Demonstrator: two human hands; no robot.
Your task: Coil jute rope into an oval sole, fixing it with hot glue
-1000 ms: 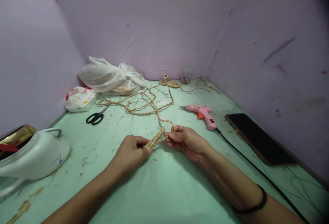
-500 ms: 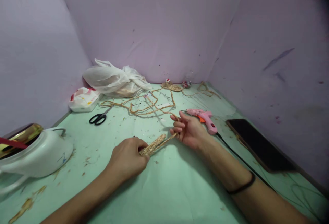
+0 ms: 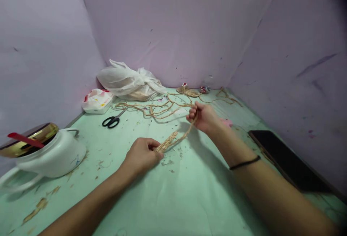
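My left hand rests on the green table with its fingers pinched on the near end of a braided jute piece. From the braid a single jute cord rises to my right hand, which is closed around it and lifted a little above the table. Beyond that hand the loose cord lies in tangled loops toward the back wall. A black band sits on my right wrist.
Black scissors lie left of the loops. A white plastic bag and a small packet sit at the back left. A white pot with a gold lid stands at left. A dark phone lies at right; a pink glue gun peeks out behind my right hand.
My right hand has moved away from the left hand, up and toward the back, drawing the cord taut from the braid. The left hand has stayed on the braid's end.
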